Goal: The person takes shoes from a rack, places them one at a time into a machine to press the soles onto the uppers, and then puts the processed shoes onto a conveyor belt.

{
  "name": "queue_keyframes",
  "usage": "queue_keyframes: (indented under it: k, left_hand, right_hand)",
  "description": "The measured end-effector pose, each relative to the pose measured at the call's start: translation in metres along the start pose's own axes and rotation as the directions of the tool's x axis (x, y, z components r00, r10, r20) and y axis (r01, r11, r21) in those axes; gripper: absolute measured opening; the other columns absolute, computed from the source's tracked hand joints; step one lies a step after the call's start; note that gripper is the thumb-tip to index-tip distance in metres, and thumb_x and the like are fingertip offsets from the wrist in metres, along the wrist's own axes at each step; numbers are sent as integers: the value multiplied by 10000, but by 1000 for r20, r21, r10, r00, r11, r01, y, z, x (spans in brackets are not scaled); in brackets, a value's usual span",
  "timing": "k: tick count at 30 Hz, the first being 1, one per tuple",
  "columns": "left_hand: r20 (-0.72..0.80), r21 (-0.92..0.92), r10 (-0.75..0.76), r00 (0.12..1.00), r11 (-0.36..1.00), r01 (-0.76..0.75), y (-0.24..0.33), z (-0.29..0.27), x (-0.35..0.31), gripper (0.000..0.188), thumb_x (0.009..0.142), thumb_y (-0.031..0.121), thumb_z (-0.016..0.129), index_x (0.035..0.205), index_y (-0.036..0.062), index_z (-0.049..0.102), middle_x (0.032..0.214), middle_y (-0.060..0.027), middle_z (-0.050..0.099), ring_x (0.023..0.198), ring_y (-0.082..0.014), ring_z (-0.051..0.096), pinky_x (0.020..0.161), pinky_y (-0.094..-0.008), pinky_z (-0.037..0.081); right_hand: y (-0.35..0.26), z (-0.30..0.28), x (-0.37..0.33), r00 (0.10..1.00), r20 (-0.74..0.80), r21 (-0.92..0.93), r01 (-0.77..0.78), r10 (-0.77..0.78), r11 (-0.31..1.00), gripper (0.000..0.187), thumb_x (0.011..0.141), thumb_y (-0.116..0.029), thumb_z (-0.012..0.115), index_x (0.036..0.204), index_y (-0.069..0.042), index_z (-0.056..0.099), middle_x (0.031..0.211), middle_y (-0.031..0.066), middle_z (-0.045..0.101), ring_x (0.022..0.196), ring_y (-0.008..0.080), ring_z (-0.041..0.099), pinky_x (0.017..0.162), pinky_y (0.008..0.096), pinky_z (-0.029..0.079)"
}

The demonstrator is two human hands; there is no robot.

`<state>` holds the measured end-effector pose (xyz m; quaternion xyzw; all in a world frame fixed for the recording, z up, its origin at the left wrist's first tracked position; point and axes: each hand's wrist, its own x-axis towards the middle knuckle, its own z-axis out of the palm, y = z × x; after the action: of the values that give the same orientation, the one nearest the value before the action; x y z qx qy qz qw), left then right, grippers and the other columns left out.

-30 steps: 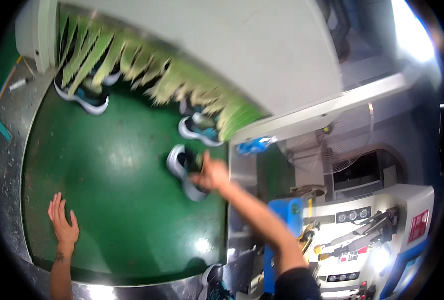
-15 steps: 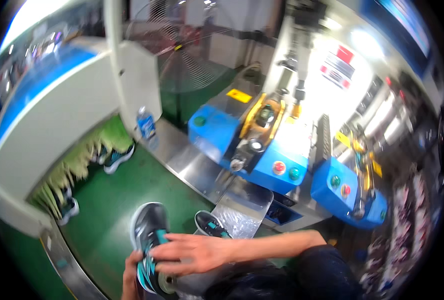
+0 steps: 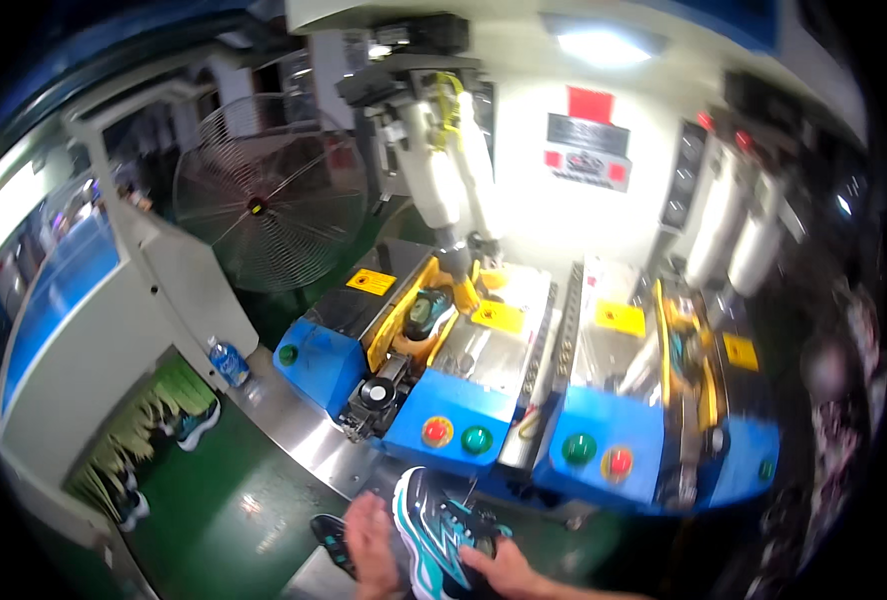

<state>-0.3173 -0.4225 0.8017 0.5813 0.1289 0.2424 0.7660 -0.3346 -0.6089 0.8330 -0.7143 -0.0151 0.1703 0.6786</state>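
Observation:
A black, teal and white sneaker (image 3: 426,530) stands toe-up at the lower middle. My right hand (image 3: 509,570) grips it near the collar, thumb on the upper. My left hand (image 3: 372,540) is just left of its white sole, fingers stretched upward and slightly blurred, holding nothing. Another dark shoe (image 3: 334,540) lies behind my left hand, partly hidden by it. Ahead, a sneaker (image 3: 426,312) sits between the yellow side plates of the left press station, and another shoe (image 3: 679,355) is partly visible in the right station.
Blue housings (image 3: 459,410) with red and green buttons form the machine's front. A water bottle (image 3: 229,362) stands on the metal ledge to the left. A large fan (image 3: 264,205) is behind it. Shoes (image 3: 199,425) come out under a fringed curtain (image 3: 159,400) at far left.
My view has swung toward the machine. The sneaker has come nearer to it; my right hand has shifted from the laces to the collar, and my left hand has let go.

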Motion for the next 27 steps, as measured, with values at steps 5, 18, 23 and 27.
queue_keyframes:
  k: [5, 18, 23, 27]
  left_hand:
    - [369, 272, 108, 923, 937, -218, 11, 71, 185, 593, 881, 91, 555, 1348, -55, 218, 1375, -240, 342, 1271, -303, 381, 1061, -370, 311]
    - [570, 499, -76, 818, 823, -271, -83, 194, 454, 477, 843, 215, 574, 1203, -74, 453, 1076, -252, 582, 1020, -346, 574, 876, -390, 448]
    - [513, -225, -373, 773, 811, 540, -4, 75, 416, 372, 877, 213, 602, 1190, 29, 523, 1045, -74, 622, 984, -140, 589, 856, -284, 464]
    - [305, -565, -240, 922, 733, 378, -19, -79, 348, 501, 903, 207, 487, 1348, 26, 345, 1254, -148, 506, 1131, -267, 514, 956, -376, 428]
  right_hand:
    - [-77, -22, 21, 990, -77, 106, 128, -120, 986, 372, 771, -106, 660, 1099, 4, 523, 949, 68, 557, 857, 172, 515, 792, 327, 443]
    - [-103, -12, 90, 914, -376, -88, -200, 153, 976, 537, 763, -98, 639, 1247, -11, 424, 840, 16, 537, 710, 128, 523, 626, 267, 455]
    - [-139, 19, 187, 924, -355, 152, -92, 141, 984, 459, 823, -161, 611, 1231, -8, 468, 1043, 101, 570, 930, 193, 549, 828, 327, 463]
    - [-194, 25, 322, 870, -51, 492, -406, 491, 770, 257, 917, -163, 526, 1099, 17, 548, 967, 139, 645, 844, 255, 646, 775, 408, 532]
